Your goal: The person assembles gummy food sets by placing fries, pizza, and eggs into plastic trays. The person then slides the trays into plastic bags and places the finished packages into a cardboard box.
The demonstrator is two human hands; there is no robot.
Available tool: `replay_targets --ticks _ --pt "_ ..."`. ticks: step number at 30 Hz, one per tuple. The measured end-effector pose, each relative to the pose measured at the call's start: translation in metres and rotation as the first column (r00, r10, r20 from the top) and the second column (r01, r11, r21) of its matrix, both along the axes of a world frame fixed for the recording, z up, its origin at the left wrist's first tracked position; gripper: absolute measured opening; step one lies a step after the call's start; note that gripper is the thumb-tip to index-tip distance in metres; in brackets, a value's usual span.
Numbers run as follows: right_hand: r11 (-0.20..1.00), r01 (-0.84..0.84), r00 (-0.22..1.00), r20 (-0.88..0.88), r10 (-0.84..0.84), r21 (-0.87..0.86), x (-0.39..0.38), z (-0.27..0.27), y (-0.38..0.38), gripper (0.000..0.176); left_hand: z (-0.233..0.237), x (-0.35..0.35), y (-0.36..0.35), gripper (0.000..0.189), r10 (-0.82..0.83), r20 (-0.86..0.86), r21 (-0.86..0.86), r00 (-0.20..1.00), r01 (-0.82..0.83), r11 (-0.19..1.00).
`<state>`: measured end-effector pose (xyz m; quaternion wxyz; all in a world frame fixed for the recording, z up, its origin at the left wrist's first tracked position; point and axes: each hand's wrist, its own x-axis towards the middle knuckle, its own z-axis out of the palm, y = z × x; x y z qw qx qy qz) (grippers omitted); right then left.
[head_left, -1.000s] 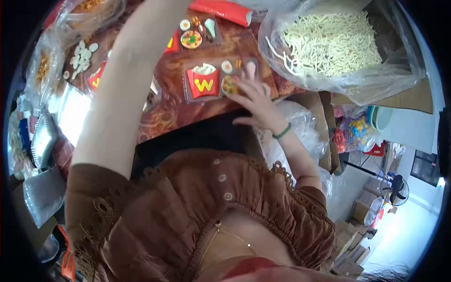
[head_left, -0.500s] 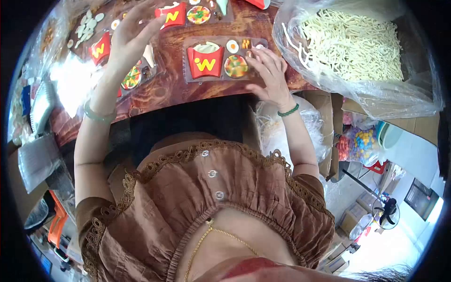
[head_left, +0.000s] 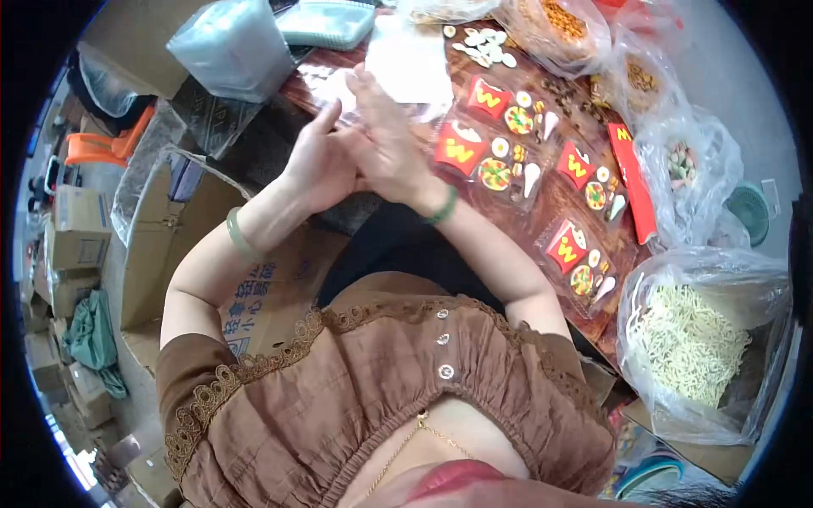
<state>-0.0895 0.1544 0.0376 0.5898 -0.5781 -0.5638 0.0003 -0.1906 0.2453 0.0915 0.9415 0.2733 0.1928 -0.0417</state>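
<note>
My left hand [head_left: 320, 169], with a pale bangle at its wrist, and my right hand [head_left: 388, 151], with a green bead bracelet, meet near the table's left front edge. Their fingers are stretched out and the palms face each other; nothing shows between them, though the inner sides are partly hidden. Just beyond the fingertips lies a shiny clear plastic sheet [head_left: 411, 63]. Right of my hands is a clear pack [head_left: 527, 201] holding a red fries carton [head_left: 459, 151], a toy egg [head_left: 500, 148], a round pizza piece [head_left: 494, 173] and a drumstick [head_left: 531, 179]. Several similar packs lie nearby.
A plastic-lined box of pale strands [head_left: 690, 343] stands at the right. Bags of small orange pieces [head_left: 563, 21] line the far side. Stacked clear trays [head_left: 233, 51] sit at the far left. A cardboard box [head_left: 182, 245] is beside my left arm. White pieces [head_left: 487, 46] lie loose.
The view has turned left. Both hands have left the packs, my right one having been over a pack's edge, and come together near the plastic sheet.
</note>
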Motion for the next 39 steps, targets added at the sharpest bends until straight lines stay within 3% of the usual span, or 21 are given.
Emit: replay_targets --ticks 1,2,3,4,5,6,8,9,10,11,12,13,14,15,19,22,26,28,32,34,39 --pt "0.994 -0.108 0.973 -0.206 0.101 -0.026 -0.024 -0.022 0.044 0.066 -0.005 0.0 0.008 0.047 0.333 0.054 0.159 0.941 -0.337 0.928" --pt "0.983 -0.174 0.887 -0.424 0.185 0.065 -0.049 -0.035 0.079 0.069 -0.012 0.001 0.019 0.048 0.614 0.155 0.282 0.774 -0.631 0.723" --pt "0.964 -0.216 0.741 -0.616 0.267 0.158 -0.066 -0.042 0.099 0.073 -0.018 -0.007 0.036 0.055 0.633 0.138 0.303 0.762 -0.641 0.705" --pt "0.85 -0.457 0.396 -0.797 0.456 0.26 -0.074 -0.038 0.106 0.079 -0.024 -0.014 0.048 0.055 0.642 0.15 0.292 0.752 -0.654 0.698" --pt "0.809 -0.516 0.181 -0.888 0.422 0.28 -0.077 -0.015 0.108 0.083 -0.033 -0.024 0.053 0.056 0.542 0.257 0.574 0.8 -0.578 0.58" --pt "0.767 -0.564 -0.044 -0.938 0.343 0.307 -0.078 0.004 0.108 0.088 -0.045 -0.039 0.05 0.06 0.419 0.311 0.793 0.853 -0.476 0.381" --pt "0.789 -0.578 -0.193 -0.974 0.116 0.208 -0.048 0.022 0.12 0.101 -0.064 -0.068 0.047 0.077 0.152 0.27 0.955 0.951 -0.244 -0.17" --pt "0.755 -0.632 -0.052 -0.982 0.182 0.174 -0.021 0.031 0.124 0.099 -0.07 -0.08 0.048 0.087 0.049 0.184 0.879 0.982 -0.142 -0.455" --pt "0.81 -0.583 0.287 -0.919 0.271 0.057 0.005 0.032 0.138 0.092 -0.067 -0.093 0.056 0.095 -0.161 -0.152 0.893 0.975 0.065 -0.445" --pt "0.867 -0.498 0.591 -0.742 0.317 -0.026 0.032 0.031 0.156 0.085 -0.053 -0.094 0.061 0.085 -0.324 -0.576 0.708 0.751 0.26 -0.656" --pt "0.952 -0.228 0.919 -0.369 0.142 -0.203 0.064 0.022 0.179 0.076 -0.047 -0.091 0.07 0.08 -0.325 -0.597 0.731 0.734 0.33 -0.597" --pt "0.97 0.102 0.992 0.101 -0.082 -0.219 0.095 0.009 0.201 0.067 -0.044 -0.085 0.083 0.075 -0.329 -0.621 0.741 0.711 0.397 -0.541" --pt "0.936 0.221 0.95 0.279 -0.142 -0.275 0.119 0.002 0.217 0.059 -0.056 -0.076 0.097 0.07 -0.234 -0.275 0.829 0.933 0.106 -0.55" --pt "0.887 0.343 0.874 0.45 -0.181 -0.308 0.139 -0.005 0.23 0.051 -0.048 -0.053 0.11 0.063 -0.125 -0.119 0.79 0.985 0.018 -0.613" --pt "0.719 0.38 0.903 0.402 -0.152 -0.582 0.193 -0.023 0.266 0.059 -0.075 0.029 0.174 0.055 -0.058 0.12 0.844 0.991 -0.132 -0.519" --pt "0.67 0.235 0.97 0.216 -0.113 -0.704 0.202 -0.023 0.269 0.063 -0.095 0.068 0.197 0.057 -0.014 0.197 0.794 0.98 -0.168 -0.585" --pt "0.652 0.173 0.985 0.145 -0.096 -0.739 0.216 -0.033 0.274 0.059 -0.109 0.091 0.213 0.061 0.012 0.235 0.786 0.972 -0.183 -0.59" --pt "0.783 -0.027 1.0 -0.012 0.025 -0.621 0.227 -0.043 0.277 0.051 -0.114 0.097 0.218 0.061 0.017 0.273 0.743 0.962 -0.2 -0.639" --pt "0.761 -0.023 0.999 -0.037 -0.002 -0.649 0.226 -0.035 0.274 0.048 -0.118 0.105 0.228 0.062 -0.012 0.326 0.692 0.945 -0.247 -0.678" --pt "0.667 0.325 0.91 0.414 -0.028 -0.67 0.194 -0.005 0.261 0.039 -0.118 0.108 0.23 0.059 -0.012 0.361 0.62 0.933 -0.249 -0.744" --pt "0.679 0.525 0.721 0.692 -0.036 -0.512 0.17 -0.015 0.263 0.023 -0.114 0.112 0.231 0.053 0.048 0.315 0.594 0.948 -0.157 -0.789"
